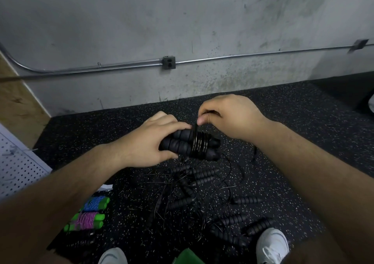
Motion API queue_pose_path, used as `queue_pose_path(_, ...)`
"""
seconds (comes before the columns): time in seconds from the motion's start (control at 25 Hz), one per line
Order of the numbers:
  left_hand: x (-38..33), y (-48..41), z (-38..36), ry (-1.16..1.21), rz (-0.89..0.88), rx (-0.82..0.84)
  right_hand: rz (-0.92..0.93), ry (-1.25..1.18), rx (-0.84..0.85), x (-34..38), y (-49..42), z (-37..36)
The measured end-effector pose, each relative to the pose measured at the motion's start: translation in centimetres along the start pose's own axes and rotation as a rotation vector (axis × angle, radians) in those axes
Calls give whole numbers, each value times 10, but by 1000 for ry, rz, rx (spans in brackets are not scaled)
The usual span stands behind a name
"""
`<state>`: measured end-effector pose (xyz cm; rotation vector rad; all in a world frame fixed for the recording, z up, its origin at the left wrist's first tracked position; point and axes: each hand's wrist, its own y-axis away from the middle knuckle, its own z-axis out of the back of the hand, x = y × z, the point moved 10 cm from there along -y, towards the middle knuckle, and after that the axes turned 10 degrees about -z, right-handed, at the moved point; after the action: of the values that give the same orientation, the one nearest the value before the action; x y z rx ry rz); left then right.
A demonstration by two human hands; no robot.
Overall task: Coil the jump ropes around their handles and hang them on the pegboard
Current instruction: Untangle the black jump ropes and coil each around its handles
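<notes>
Now | left grip point(145, 142) clasps black handles point(179, 137) | right grip point(232, 116) pinches cord point(196, 128) above them | wall point(182, 31) well beyond

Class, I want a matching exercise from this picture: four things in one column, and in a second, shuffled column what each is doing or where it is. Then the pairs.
Things
1. left hand
2. right hand
3. pink-wound rope
4. pegboard

States
A. stands at the left edge of view
B. pinches the black cord above the coil
C. lies wound on the floor, with green handles
D. grips two black handles together

Pairs: 1-D, 2-B, 3-C, 4-A
</notes>
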<state>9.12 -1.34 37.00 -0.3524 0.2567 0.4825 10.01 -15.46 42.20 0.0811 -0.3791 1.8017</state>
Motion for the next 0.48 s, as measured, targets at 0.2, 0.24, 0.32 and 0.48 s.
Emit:
queue_pose_path(0.2,-26,2,17,151,-17,-127,-147,-769,184,-33,-2,-29)
queue_pose_path(0.24,-25,3,19,161,6,-143,-162,-887,259,-30,3,-40)
queue_pose_path(0.32,-17,5,22,159,66,-189,-229,-849,333,-20,15,-61)
queue_pose_path(0.48,4,7,29,61,163,-306,-328,-661,417,-2,24,-98)
